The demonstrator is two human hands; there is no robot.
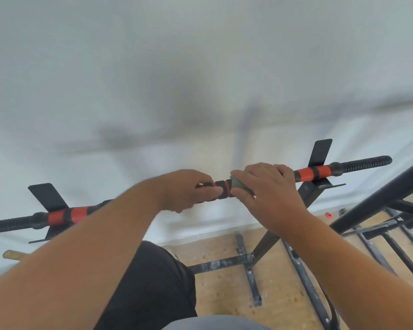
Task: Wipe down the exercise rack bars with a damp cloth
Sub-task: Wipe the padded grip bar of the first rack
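Note:
A black bar (pixel 365 162) with orange bands lies across two black cradles of the exercise rack (pixel 314 191), running from lower left to upper right. My left hand (pixel 184 189) grips the bar near its middle. Just to the right of it my right hand (pixel 270 189) holds a grey-green cloth (pixel 240 184) wrapped round the bar. A short stretch of bar with an orange ring shows between the two hands. Most of the cloth is hidden under my right fingers.
The rack's black feet (pixel 248 265) stand on a wooden floor before a white wall. More black frame tubes (pixel 377 201) rise at the right. A small red cap (pixel 328 215) lies by the skirting. A yellowish handle (pixel 12 254) pokes in at the left.

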